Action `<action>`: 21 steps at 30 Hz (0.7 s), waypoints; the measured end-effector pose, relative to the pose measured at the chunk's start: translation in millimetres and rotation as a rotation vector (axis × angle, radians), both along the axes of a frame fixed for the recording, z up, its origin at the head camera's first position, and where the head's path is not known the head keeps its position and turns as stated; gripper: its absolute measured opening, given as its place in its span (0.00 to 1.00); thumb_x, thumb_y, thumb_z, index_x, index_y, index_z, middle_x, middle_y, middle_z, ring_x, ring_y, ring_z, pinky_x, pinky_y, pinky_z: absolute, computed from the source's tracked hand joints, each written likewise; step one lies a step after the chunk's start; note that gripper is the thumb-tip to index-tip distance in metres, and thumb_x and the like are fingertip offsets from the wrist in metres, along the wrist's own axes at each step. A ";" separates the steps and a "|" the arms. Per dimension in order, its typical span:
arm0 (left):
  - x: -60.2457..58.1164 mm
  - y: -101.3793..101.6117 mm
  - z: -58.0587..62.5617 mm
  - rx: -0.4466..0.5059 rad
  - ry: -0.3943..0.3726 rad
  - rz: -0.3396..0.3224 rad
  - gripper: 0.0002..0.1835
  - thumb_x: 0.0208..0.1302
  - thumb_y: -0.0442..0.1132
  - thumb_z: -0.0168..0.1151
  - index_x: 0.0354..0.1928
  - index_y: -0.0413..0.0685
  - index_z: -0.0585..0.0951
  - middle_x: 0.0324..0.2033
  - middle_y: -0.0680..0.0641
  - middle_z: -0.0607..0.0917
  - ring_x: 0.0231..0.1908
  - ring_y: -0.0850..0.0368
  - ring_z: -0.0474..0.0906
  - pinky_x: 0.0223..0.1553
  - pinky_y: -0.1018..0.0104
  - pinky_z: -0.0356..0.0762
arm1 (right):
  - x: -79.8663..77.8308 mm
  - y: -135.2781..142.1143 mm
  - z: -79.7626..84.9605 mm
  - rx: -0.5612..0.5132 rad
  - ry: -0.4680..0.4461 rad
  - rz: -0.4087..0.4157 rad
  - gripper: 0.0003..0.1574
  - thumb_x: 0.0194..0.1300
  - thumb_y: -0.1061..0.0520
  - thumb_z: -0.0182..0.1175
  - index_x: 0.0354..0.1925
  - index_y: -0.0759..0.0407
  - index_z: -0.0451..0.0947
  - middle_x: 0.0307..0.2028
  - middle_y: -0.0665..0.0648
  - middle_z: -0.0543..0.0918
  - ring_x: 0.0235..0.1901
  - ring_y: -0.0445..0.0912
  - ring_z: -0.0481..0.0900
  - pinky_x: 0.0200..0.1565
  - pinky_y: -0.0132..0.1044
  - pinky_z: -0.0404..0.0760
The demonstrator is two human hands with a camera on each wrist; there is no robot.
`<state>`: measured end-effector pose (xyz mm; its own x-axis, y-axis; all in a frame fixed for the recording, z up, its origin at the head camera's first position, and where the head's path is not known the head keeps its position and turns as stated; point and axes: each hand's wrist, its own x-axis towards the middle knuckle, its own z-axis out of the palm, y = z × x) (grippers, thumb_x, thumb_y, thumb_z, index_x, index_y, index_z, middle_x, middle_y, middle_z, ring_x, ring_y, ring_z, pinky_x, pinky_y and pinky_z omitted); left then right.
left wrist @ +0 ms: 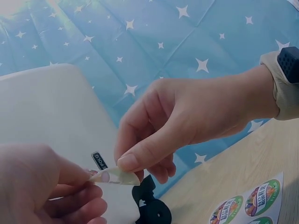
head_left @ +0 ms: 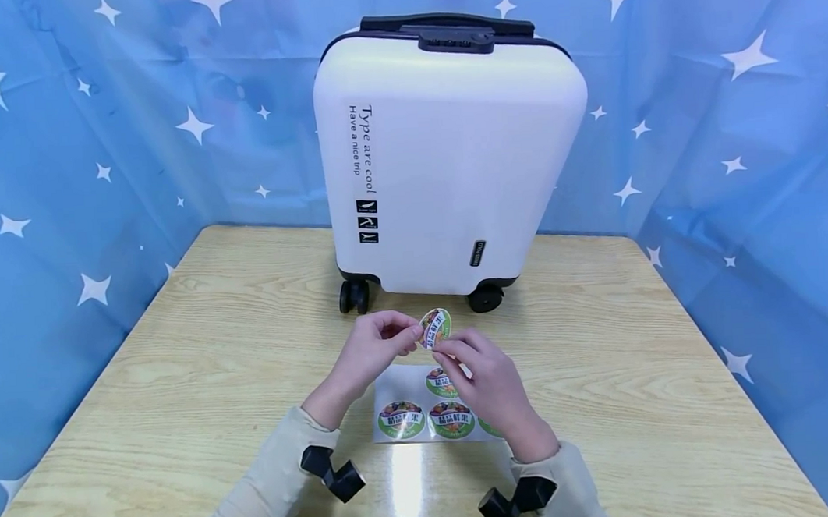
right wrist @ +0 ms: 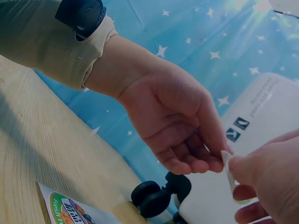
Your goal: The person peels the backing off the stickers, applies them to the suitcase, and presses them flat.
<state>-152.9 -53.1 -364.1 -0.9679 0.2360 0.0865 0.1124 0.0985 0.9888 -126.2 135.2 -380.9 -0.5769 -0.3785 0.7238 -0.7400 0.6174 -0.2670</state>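
An oval fruit sticker (head_left: 435, 328) with green and white printing is held up between both hands, above the tabletop and in front of the suitcase. My left hand (head_left: 375, 346) pinches its left edge between thumb and fingers. On the sticker's lower right edge, the thumb and index finger of my right hand (head_left: 485, 376) pinch it. In the left wrist view the sticker (left wrist: 114, 177) appears nearly edge-on and bent. Below the hands lies a white sticker sheet (head_left: 395, 383) with several matching oval stickers; my right hand hides part of it.
A white suitcase (head_left: 450, 147) with a black handle (head_left: 447, 24) stands upright at the back of the wooden table (head_left: 237, 361). Its black wheels (head_left: 354, 295) rest on the tabletop. A blue curtain (head_left: 731, 132) with white stars surrounds the table's back and sides.
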 end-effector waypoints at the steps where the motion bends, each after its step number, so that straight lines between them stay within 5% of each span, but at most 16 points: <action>1: 0.2 -0.2 -0.1 -0.002 0.002 0.004 0.07 0.62 0.36 0.61 0.38 0.38 0.81 0.30 0.46 0.82 0.30 0.55 0.78 0.36 0.62 0.78 | 0.0 -0.1 -0.4 0.000 -0.003 0.001 0.10 0.52 0.64 0.68 0.36 0.57 0.82 0.33 0.51 0.79 0.26 0.38 0.73 0.26 0.25 0.71; 14: 0.4 -3.0 -4.1 -0.050 0.031 0.006 0.08 0.62 0.36 0.61 0.39 0.38 0.82 0.31 0.44 0.83 0.32 0.52 0.77 0.38 0.54 0.77 | 0.6 1.9 0.9 -0.024 -0.026 -0.051 0.09 0.53 0.64 0.67 0.36 0.60 0.81 0.33 0.53 0.80 0.29 0.40 0.77 0.26 0.28 0.74; 21: 3.0 -5.5 -5.9 -0.132 0.072 -0.040 0.08 0.63 0.38 0.60 0.38 0.41 0.82 0.31 0.46 0.83 0.32 0.52 0.78 0.32 0.66 0.74 | 1.8 4.6 3.1 -0.044 -0.084 -0.148 0.10 0.54 0.65 0.66 0.38 0.60 0.80 0.33 0.53 0.79 0.28 0.42 0.76 0.23 0.30 0.74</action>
<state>-150.0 -58.5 -370.0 -0.9499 0.2882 0.1212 0.1893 0.2216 0.9566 -124.3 139.8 -377.8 -0.6833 -0.2544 0.6844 -0.6160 0.7040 -0.3534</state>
